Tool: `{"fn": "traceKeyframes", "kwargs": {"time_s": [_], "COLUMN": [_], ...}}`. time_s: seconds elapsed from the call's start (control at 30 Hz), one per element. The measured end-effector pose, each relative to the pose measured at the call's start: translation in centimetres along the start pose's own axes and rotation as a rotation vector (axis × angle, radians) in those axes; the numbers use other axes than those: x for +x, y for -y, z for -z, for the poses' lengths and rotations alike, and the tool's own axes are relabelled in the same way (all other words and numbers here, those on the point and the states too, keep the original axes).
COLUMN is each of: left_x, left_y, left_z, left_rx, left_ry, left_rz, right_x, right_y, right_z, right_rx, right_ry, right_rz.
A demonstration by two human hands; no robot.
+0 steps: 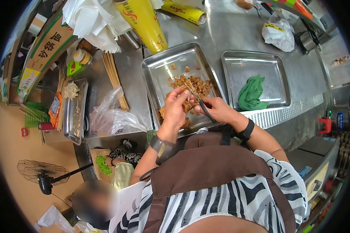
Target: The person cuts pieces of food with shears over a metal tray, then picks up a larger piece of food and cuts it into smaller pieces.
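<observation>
- Left hand [175, 108]: fingers pinched shut on a thin skewer [191, 90], held over the near half of the chunk tray; a watch sits on the wrist.
- Right hand [217, 110]: fingertips clenched on the same skewer from the other side, almost touching the left hand. A dark thin strip [205, 110] hangs below it; I cannot tell what it is.
- Chunk tray [155, 73]: steel, at the near edge of the worktop [229, 31], right in front of me.
- Brown chunks [200, 84]: heaped in the tray's middle, with a few stray bits toward its far left corner.
- Second tray [276, 66]: steel, just beside the chunk tray on the right, holding a crumpled green cloth [252, 93].
- Skewer bundle [114, 73]: lies left of the chunk tray.
- Clear plastic bag [112, 116]: near left corner of the worktop.
- Yellow roll [144, 21]: at the far edge, beyond the chunk tray.
- White bag [278, 35]: far right of the worktop.
</observation>
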State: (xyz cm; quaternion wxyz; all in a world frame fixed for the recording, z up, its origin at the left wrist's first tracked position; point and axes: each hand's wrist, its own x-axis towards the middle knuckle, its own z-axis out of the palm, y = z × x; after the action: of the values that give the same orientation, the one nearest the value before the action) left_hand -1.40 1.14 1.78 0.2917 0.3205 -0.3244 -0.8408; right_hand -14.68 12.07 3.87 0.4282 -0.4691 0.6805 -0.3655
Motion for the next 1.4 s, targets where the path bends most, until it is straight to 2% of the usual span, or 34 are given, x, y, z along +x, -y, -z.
{"fn": "traceKeyframes", "kwargs": {"time_s": [0.27,0.5,0.6,0.67,0.8,0.9,0.97,1.0,1.07,1.17,1.23,1.33,1.4], "left_x": [0.4,0.4,0.5,0.4,0.1,-0.1,-0.1,-0.1,0.0,0.0,0.0,-0.3,0.0], "left_y": [-0.2,0.3,0.5,0.5,0.1,-0.1,0.1,0.4,1.0,1.1,0.9,0.7,0.7], "left_z": [0.2,0.6,0.8,0.8,0.3,-0.2,-0.1,0.1,0.2,0.3,1.2,1.8,1.9], "left_rx": [-0.007,0.013,0.011,0.013,-0.035,-0.011,0.030,0.106,0.183,0.099,0.218,0.332,0.260], "left_ry": [0.003,-0.008,-0.007,-0.007,-0.042,-0.011,0.030,0.047,0.068,0.076,0.063,0.065,0.064], "left_rz": [0.004,0.057,0.085,0.090,0.115,0.102,0.095,0.075,0.054,0.034,0.099,0.084,0.103], "right_x": [0.0,0.2,0.2,0.4,0.8,1.2,1.7,1.8,2.0,2.7,3.0,3.2,3.2], "right_y": [0.0,-0.1,0.0,-0.7,-2.2,-2.2,-1.2,-0.4,0.9,0.4,-0.4,-0.2,-0.1], "right_z": [-0.3,0.0,0.2,0.5,0.4,0.0,-0.3,-0.3,0.1,-0.1,-0.1,0.2,0.1], "right_rx": [0.104,0.037,0.144,-0.067,-0.054,0.124,0.413,0.415,0.583,0.726,0.674,0.565,0.508], "right_ry": [-0.070,-0.046,-0.050,-0.047,-0.052,-0.141,-0.157,-0.159,-0.104,-0.073,-0.062,-0.089,-0.120], "right_rz": [0.068,0.008,-0.005,-0.010,-0.026,-0.018,0.047,0.045,-0.105,-0.122,-0.092,-0.058,-0.052]}}
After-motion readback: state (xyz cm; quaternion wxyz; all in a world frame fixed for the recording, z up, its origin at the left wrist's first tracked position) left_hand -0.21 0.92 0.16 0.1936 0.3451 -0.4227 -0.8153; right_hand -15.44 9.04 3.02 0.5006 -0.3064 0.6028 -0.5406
